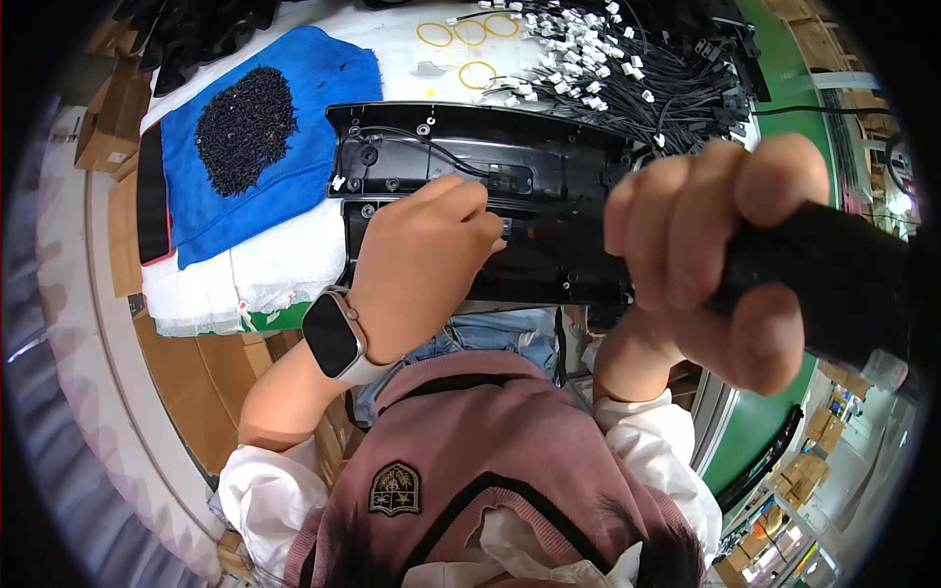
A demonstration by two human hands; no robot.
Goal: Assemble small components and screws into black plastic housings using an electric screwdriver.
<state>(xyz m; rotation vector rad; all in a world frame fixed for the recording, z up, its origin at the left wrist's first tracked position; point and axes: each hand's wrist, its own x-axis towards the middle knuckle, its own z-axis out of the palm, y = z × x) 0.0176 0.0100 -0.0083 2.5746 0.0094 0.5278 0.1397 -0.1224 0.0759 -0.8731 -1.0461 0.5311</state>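
Observation:
Two long black plastic housings lie side by side before me. The far housing has a black cable along its inside, running to a small fitting. Over the near housing is my left hand, its fingers curled and pinched together; what they hold, if anything, is too small to make out. My right hand, raised close to the camera, wraps round a black electric screwdriver. The tool's dark front end points left toward my left fingertips, and its tip is hard to see against the housing.
A heap of small black screws rests on a blue cloth at the left. Black cables with white connectors pile up at the back right, beside several yellow rubber bands. Cardboard boxes stand left of the table.

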